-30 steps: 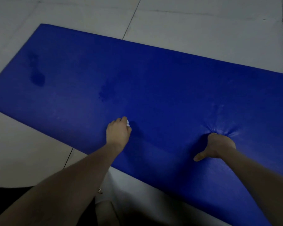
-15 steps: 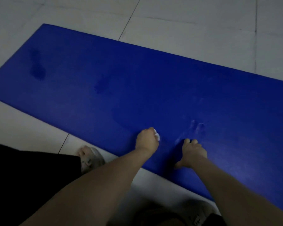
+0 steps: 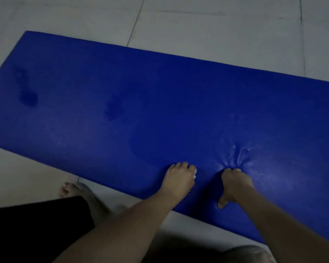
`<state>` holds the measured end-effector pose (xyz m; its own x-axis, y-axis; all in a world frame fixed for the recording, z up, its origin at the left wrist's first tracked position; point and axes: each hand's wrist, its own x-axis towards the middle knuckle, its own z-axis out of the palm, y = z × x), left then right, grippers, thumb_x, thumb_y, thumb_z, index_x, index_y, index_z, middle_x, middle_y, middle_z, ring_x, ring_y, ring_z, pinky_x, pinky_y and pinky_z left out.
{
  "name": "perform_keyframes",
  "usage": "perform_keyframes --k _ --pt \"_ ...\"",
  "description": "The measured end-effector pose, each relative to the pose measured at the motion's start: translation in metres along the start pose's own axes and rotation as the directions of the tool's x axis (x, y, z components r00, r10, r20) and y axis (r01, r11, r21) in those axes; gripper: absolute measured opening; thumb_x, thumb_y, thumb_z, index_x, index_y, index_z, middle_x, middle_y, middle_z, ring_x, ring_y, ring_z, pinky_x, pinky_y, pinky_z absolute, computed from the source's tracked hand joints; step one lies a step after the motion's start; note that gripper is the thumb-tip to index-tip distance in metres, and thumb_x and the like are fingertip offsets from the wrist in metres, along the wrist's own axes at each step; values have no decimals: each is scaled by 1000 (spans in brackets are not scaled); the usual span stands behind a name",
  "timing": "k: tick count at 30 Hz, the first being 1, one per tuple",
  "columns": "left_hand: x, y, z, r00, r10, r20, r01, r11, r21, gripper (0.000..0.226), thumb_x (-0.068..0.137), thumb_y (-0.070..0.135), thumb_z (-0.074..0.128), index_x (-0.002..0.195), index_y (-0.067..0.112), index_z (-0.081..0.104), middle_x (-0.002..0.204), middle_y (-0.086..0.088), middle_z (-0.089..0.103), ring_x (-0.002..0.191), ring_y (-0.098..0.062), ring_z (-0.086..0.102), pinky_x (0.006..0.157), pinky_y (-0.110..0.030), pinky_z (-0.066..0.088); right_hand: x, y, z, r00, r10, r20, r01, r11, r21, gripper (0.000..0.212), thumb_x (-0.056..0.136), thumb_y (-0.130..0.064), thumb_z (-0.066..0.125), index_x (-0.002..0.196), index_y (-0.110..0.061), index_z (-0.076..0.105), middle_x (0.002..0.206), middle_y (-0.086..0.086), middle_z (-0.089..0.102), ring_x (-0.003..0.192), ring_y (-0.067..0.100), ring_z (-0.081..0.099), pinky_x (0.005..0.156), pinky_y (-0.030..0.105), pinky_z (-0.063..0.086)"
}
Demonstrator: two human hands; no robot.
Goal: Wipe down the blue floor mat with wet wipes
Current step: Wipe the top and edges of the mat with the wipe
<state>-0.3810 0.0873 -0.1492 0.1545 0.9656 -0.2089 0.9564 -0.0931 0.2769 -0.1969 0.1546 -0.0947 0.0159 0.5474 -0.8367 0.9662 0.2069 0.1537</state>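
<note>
While the left hand (image 3: 180,178) curled its fingers round a wipe (image 3: 194,173) at lower centre, the right hand (image 3: 235,185) dug curled fingers into the puckered mat (image 3: 160,95).

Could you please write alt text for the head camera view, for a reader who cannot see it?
A person's left hand holds a white wet wipe against a blue floor mat while the right hand presses curled fingers into it, puckering the surface. The mat lies on pale floor tiles and shows darker patches toward its left end.
</note>
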Motion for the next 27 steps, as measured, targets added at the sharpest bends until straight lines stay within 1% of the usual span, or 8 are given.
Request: perform_keyframes --k 2,6,8,11,15,18,21,27 --pt "2 -33 -14 998 -61 -26 61 998 1 6 88 25 71 92 22 70 80 -3 64 72 -24 65 65 -36 52 -3 -1 -1 1000 3 0 -3 1000 13 120 46 -66 92 139 -12 38 128 10 48 114 22 59 86 33 53" --pt "-2 -103 -51 968 -249 -21 250 968 24 19 104 29 49 112 22 64 103 -7 63 94 -29 63 74 -39 51 -13 1 -2 997 34 -66 -29 996 89 130 50 -71 87 148 -11 25 136 10 42 122 27 56 90 38 53" --pt "-8 -138 -62 941 -335 -42 335 942 7 18 103 28 48 105 20 64 102 -8 65 92 -29 64 69 -37 47 -21 -2 10 992 80 -92 -58 974 221 134 52 -73 85 150 -8 21 142 13 40 126 30 53 92 42 53" --pt "-25 -175 -69 886 -463 -22 459 883 -98 22 101 26 52 86 19 66 94 -4 71 85 -26 66 71 -39 55 -38 -13 30 997 16 78 -46 916 399 136 36 -79 84 137 -3 37 138 18 47 108 30 60 85 42 58" --pt "-31 -170 -75 844 -535 42 517 789 -333 28 98 17 55 71 17 66 84 0 71 78 -24 66 72 -41 58 -45 -30 49 998 44 45 -55 954 296 136 53 -71 86 150 -3 20 147 20 32 130 35 47 102 42 50" --pt "-33 -141 -60 858 -513 26 479 781 -402 27 98 17 52 73 17 63 77 1 68 75 -24 64 69 -37 54 -43 -34 46 999 33 -13 -29 974 227 122 60 -72 83 144 -4 27 139 16 42 128 31 48 98 39 50" --pt "-29 -90 -44 893 -447 52 426 804 -415 20 97 19 52 80 16 62 80 0 69 77 -25 66 72 -38 55 -43 -32 55 996 45 -72 -30 979 200 120 58 -76 80 142 -6 31 133 14 47 120 28 55 95 37 50" --pt "-23 48 -7 980 -94 173 142 947 -288 7 94 13 54 90 17 57 93 -10 69 88 -31 67 74 -43 53 -28 -34 61 992 30 -122 -8 985 173 97 66 -66 80 135 -11 40 130 7 53 121 24 53 90 36 52"
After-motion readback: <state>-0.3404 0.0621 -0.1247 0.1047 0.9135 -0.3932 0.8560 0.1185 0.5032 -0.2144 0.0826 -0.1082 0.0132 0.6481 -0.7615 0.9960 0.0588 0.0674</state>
